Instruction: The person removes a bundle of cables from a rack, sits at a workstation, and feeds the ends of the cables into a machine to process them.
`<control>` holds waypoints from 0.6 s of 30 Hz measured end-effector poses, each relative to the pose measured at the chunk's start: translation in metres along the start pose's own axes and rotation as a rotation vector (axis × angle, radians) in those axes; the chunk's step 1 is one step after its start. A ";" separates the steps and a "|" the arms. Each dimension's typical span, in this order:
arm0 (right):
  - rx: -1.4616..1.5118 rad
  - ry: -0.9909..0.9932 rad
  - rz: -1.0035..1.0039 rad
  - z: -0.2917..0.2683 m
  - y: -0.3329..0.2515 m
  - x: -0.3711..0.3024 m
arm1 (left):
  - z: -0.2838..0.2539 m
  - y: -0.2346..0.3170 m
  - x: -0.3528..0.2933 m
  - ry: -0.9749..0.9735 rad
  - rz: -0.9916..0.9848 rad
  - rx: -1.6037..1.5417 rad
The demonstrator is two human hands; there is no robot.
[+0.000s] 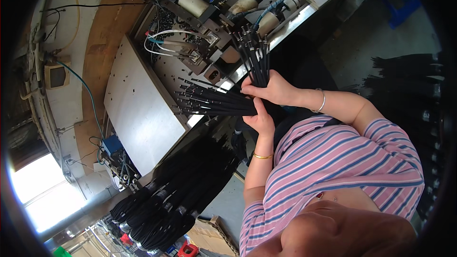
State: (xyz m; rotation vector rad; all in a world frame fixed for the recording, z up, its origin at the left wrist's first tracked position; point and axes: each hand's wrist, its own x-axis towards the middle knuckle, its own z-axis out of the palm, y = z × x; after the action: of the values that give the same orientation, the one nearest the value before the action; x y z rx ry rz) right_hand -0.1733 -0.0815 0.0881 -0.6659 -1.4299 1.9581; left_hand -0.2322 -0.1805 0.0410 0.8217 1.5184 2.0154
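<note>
My left hand [262,121], with a gold bangle on its wrist, is closed around a bundle of thin black cords [214,103]. Their tipped ends fan out to the left, over the edge of the work table. Closed on a second bundle of black cords [259,66] is my right hand [276,88], which has a silver bangle. These cords point up and away, with pale tips at their far ends. Both hands are close together, thumbs near each other. The lower parts of both bundles are hidden behind my hands and body.
Beyond my hands stands a bench machine [195,7] with cylinders, hoses and white wires, small black bits scattered around it. A pale tabletop [138,109] extends left. Thick bundles of black cords [176,200] lie at lower left. A blue stool [400,2] stands far right.
</note>
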 end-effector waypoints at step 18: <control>0.026 0.025 0.055 0.005 -0.010 0.024 | 0.011 0.018 0.023 0.086 0.003 -0.059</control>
State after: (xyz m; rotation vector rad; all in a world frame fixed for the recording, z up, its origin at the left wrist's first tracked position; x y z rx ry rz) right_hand -0.1915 -0.0654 0.0984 -0.7220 -1.3831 1.9997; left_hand -0.2407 -0.1619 0.0642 0.7227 1.4976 2.1117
